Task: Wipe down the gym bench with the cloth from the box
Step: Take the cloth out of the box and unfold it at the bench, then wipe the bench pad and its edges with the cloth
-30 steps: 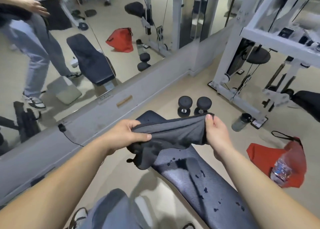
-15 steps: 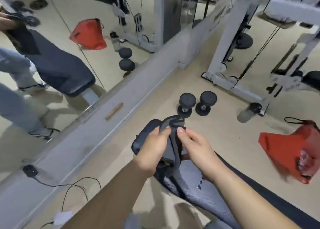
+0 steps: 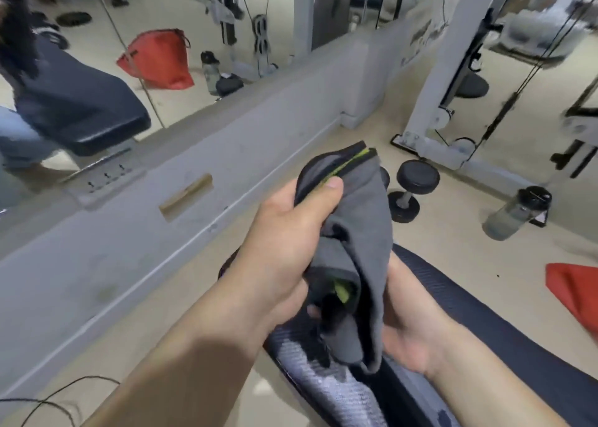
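Observation:
A grey cloth (image 3: 362, 232) with a black and green edge hangs folded lengthwise above the dark gym bench (image 3: 459, 316). My left hand (image 3: 284, 242) grips its upper part, thumb pressed on the top fold. My right hand (image 3: 407, 326) is under and behind the hanging lower part, palm turned up; the cloth hides most of its fingers. The bench pad runs from the centre to the lower right, with a lighter wet-looking patch (image 3: 326, 391) near its front edge.
Two black dumbbells (image 3: 411, 190) stand on the floor beyond the bench. A clear bottle (image 3: 517, 213) lies right of them and a red bag (image 3: 572, 294) sits at the right edge. A mirror wall (image 3: 136, 70) runs along the left; a cable machine frame (image 3: 453, 70) stands behind.
The cloth went from stretched wide between both hands to folded into a narrow hanging bundle. My left hand now holds its top and my right hand has dropped beneath it. The camera view moved closer.

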Demonstrator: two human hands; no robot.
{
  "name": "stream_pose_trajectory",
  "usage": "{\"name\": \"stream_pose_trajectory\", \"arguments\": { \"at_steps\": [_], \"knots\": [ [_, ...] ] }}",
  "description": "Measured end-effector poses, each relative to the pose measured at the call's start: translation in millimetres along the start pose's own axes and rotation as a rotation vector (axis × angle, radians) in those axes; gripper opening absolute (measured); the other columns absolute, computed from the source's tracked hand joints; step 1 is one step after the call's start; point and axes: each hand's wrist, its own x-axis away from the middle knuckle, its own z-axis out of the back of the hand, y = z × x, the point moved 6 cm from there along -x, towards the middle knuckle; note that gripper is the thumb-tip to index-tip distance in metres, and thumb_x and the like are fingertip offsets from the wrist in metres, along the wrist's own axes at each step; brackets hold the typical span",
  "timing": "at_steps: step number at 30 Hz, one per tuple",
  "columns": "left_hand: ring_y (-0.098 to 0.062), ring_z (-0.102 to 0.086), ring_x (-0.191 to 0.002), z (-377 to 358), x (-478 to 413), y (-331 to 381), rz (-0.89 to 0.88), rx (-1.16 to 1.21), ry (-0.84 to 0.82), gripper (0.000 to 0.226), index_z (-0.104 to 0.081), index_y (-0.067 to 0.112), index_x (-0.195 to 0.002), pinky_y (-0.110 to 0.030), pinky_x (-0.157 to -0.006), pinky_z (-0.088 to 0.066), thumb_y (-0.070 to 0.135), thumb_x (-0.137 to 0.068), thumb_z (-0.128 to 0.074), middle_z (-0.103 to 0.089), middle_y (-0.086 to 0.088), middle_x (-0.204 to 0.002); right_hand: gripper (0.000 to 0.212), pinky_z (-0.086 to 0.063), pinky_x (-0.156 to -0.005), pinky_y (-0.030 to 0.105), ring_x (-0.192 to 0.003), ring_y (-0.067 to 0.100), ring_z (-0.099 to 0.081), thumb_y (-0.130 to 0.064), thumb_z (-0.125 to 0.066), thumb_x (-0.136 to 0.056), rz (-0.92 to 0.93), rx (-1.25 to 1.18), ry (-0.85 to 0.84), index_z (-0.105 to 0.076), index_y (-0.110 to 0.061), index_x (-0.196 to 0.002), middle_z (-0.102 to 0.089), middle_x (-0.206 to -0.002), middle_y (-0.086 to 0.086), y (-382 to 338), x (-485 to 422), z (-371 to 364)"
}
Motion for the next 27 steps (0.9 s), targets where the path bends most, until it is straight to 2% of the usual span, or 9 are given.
{"name": "stream_pose_trajectory", "arguments": {
  "at_steps": [2, 4, 6, 10, 13, 16, 19, 23, 27],
  "knots": [
    [-0.025, -0.076, -0.102, -1.8, -2.0, -25.5, -0.027, -0.07, -0.042, 0.018, -0.074, 0.016, -0.113, -0.043, -0.091, -0.06, 0.02, -0.102, -0.061, -0.08, -0.008, -0.107, 0.033, -0.034, -0.121, 0.041, -0.133, 0.022, -0.055, 0.01, -0.046, -0.099, -0.008, -0.113, 0.15, -0.055, 0.03, -0.123, -0.06, -0.141, 0.022, 6.1, 8.6, 20.1],
    [-0.021, -0.076, -0.1, 4.9, 0.7, -53.6, -0.064, -0.186, -0.047, 0.015, -0.075, 0.021, -0.11, -0.041, -0.091, -0.059, 0.023, -0.1, -0.064, -0.081, -0.003, -0.104, 0.06, -0.035, -0.121, 0.047, -0.135, 0.032, -0.058, -0.044, -0.056, -0.102, 0.291, -0.322, 0.114, -0.065, 0.005, -0.135, -0.064, -0.141, 0.02, 1.8, 8.3, 20.3],
    [-0.014, -0.076, -0.093, 12.7, 7.4, -75.8, -0.115, -0.375, -0.015, 0.01, -0.074, 0.028, -0.102, -0.038, -0.085, -0.059, 0.027, -0.096, -0.067, -0.08, 0.004, -0.097, 0.072, -0.045, -0.115, 0.05, -0.127, 0.035, -0.065, -0.064, -0.056, -0.095, 0.198, -0.556, 0.109, -0.069, -0.004, -0.134, -0.067, -0.137, 0.022, 9.8, 5.4, 11.2],
    [-0.011, -0.061, -0.092, 15.5, 21.0, -100.7, -0.302, -0.99, 0.066, 0.019, -0.064, 0.027, -0.085, -0.03, -0.081, -0.05, 0.046, -0.088, -0.066, -0.059, 0.003, -0.095, 0.036, -0.063, -0.087, 0.053, -0.105, 0.036, -0.076, -0.027, -0.063, -0.1, 0.341, -0.352, 0.261, -0.072, -0.008, -0.129, -0.075, -0.12, 0.021, 27.0, 9.1, 32.8],
    [-0.013, -0.063, -0.089, 18.5, 30.5, -129.3, -0.149, -0.998, 0.038, 0.026, -0.065, 0.027, -0.087, -0.032, -0.083, -0.053, 0.054, -0.085, -0.067, -0.063, 0.004, -0.094, 0.027, -0.062, -0.086, 0.057, -0.098, 0.037, -0.077, -0.02, -0.067, -0.098, 0.429, -0.316, 0.503, -0.069, -0.016, -0.125, -0.078, -0.111, 0.018, 35.2, 24.6, 57.7],
    [-0.014, -0.068, -0.096, 22.2, 37.0, -162.4, 0.029, -0.922, 0.0, 0.044, -0.062, 0.027, -0.122, -0.035, -0.095, -0.055, 0.051, -0.086, -0.069, -0.065, 0.009, -0.099, 0.022, -0.06, -0.091, 0.057, -0.098, 0.033, -0.077, -0.028, -0.069, -0.094, 0.552, -0.234, 0.66, -0.069, -0.027, -0.116, -0.078, -0.109, 0.012, 31.6, 49.0, 75.0],
    [-0.014, -0.07, -0.099, 19.0, 34.4, -175.7, 0.058, -0.936, -0.01, 0.045, -0.061, 0.026, -0.126, -0.036, -0.098, -0.055, 0.045, -0.086, -0.07, -0.068, 0.007, -0.108, 0.021, -0.06, -0.09, 0.056, -0.102, 0.033, -0.071, -0.044, -0.064, -0.08, 0.708, 0.05, 0.786, -0.062, -0.043, -0.101, -0.065, -0.121, 0.011, 17.0, 64.6, 79.5],
    [-0.014, -0.071, -0.092, 25.9, 21.7, -171.3, -0.014, -0.964, 0.073, 0.031, -0.065, 0.027, -0.117, -0.035, -0.093, -0.057, 0.037, -0.088, -0.07, -0.071, 0.007, -0.103, 0.027, -0.046, -0.093, 0.041, -0.112, 0.027, -0.051, -0.024, -0.063, -0.092, 0.937, 0.816, 0.879, -0.058, -0.025, -0.118, -0.047, -0.127, 0.005, -0.7, 58.3, 55.5],
    [-0.015, -0.067, -0.094, 58.2, 11.3, -159.0, -0.126, -1.178, 0.165, 0.015, -0.069, 0.027, -0.103, -0.032, -0.089, -0.053, 0.031, -0.088, -0.066, -0.069, 0.012, -0.094, 0.063, -0.022, -0.123, 0.051, -0.154, 0.037, -0.021, -0.053, -0.052, -0.096, 0.318, 1.636, 0.471, -0.039, -0.032, -0.154, -0.028, -0.166, 0.001, 62.9, -24.3, 62.2]
  ]
}}
